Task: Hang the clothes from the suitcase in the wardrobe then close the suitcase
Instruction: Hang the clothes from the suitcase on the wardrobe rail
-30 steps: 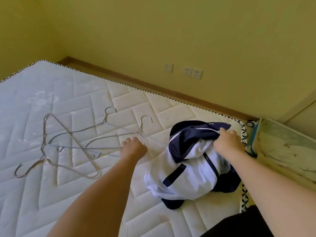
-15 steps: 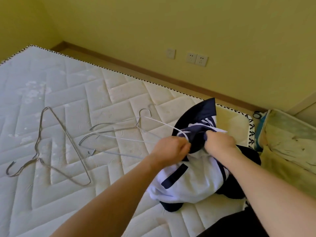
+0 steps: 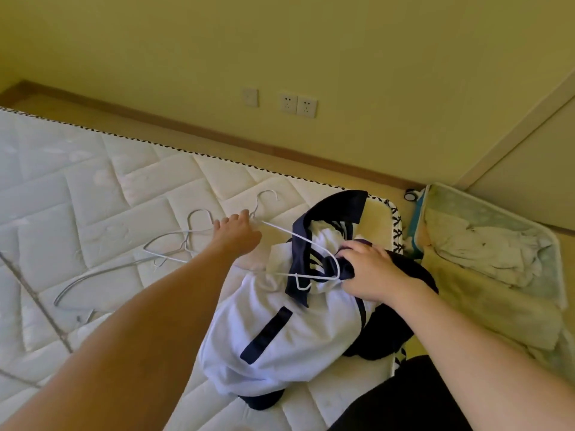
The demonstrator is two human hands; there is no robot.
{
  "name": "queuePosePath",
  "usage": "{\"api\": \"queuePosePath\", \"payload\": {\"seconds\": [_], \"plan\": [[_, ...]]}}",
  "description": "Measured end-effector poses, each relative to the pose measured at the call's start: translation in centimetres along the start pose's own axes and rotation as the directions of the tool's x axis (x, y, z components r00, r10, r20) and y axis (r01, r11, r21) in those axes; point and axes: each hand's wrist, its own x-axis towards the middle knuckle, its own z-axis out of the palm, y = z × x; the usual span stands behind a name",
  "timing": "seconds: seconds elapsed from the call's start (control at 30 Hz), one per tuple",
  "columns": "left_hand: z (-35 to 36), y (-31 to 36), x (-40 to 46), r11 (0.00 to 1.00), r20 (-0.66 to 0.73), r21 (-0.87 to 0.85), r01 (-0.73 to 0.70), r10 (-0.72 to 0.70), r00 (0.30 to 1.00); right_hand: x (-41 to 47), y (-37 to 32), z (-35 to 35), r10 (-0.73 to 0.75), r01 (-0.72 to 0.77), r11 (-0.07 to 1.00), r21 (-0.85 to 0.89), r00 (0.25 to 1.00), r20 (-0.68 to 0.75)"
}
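L hand (image 3: 238,227) grips white hanger (image 3: 298,241) near its hook. R hand (image 3: 368,270) clutches navy collar of white/navy jacket (image 3: 280,331) — jacket on mattress (image 3: 93,194) corner, hanger's far end tucked inside. Suitcase (image 3: 494,275) open alongside.

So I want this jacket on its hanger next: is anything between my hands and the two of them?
No. The left hand already holds the white hanger near its hook, and the right hand grips the jacket at its dark collar, where the hanger's far end lies.
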Motion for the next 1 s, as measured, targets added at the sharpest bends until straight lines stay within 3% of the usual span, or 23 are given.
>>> {"api": "queuePosePath", "payload": {"seconds": [0.13, 0.23, 0.33, 0.37, 0.43, 0.5, 0.63, 0.7, 0.77, 0.9, 0.93, 1.0], "plan": [[-2.3, 1.3, -0.1, 0.998, -0.185, -0.048, -0.052, 0.042, 0.982, 0.3, 0.3, 0.3, 0.11, -0.132, 0.982, 0.136, 0.981, 0.157], [-5.5, 2.4, -1.4, 0.985, -0.328, -0.167, -0.036, -0.021, 0.944, -0.1, 2.3, -1.1, 0.22, -0.371, 0.865, 0.338, 0.886, 0.409], [-8.1, 4.1, -2.4, 0.968, -0.347, -0.247, -0.035, -0.055, 0.936, -0.6, 4.1, -2.1, 0.047, -0.569, 0.595, 0.567, 0.73, 0.682], [-8.6, 4.9, -2.6, 0.969, -0.35, -0.242, -0.041, -0.048, 0.936, -0.7, 4.2, -2.3, -0.034, -0.589, 0.569, 0.574, 0.681, 0.732], [-9.2, 6.7, -3.1, 0.984, -0.353, -0.172, -0.048, -0.016, 0.935, -0.9, 3.9, -2.7, -0.131, -0.549, 0.658, 0.515, 0.59, 0.797], [-9.4, 8.6, -3.7, 0.997, -0.344, -0.056, -0.045, 0.023, 0.939, -1.2, 3.3, -3.0, -0.107, -0.503, 0.74, 0.447, 0.568, 0.816], [-8.8, 11.5, -4.6, 0.994, -0.302, 0.012, -0.107, 0.106, 0.947, -1.6, 2.4, -3.6, 0.108, -0.477, 0.798, 0.368, 0.715, 0.691], [-9.3, 11.8, -5.1, 0.996, -0.39, -0.01, -0.091, 0.08, 0.918, -1.9, 1.3, -3.6, 0.18, -0.337, 0.902, 0.27, 0.862, 0.474], [-10.4, 11.5, -5.3, 0.995, -0.485, -0.063, -0.078, 0.038, 0.874, -2.4, -0.5, -2.9, 0.105, -0.156, 0.946, 0.283, 0.976, 0.189], [-12.1, 10.9, -5.6, 0.989, -0.581, -0.111, -0.099, 0.016, 0.814, -2.3, -2.4, 0.3, -0.038, 0.017, 0.986, 0.164, 0.991, 0.126], [-12.3, 10.9, -5.8, 0.989, -0.605, -0.103, -0.106, 0.022, 0.796, -1.8, -1.8, 0.4, 0.014, -0.031, 0.976, 0.217, 0.997, 0.075], [-12.9, 10.8, -6.1, 0.99, -0.664, -0.079, -0.114, 0.033, 0.747, -1.6, 0.8, -0.8, 0.273, -0.232, 0.852, 0.469, 0.962, -0.021]]}}
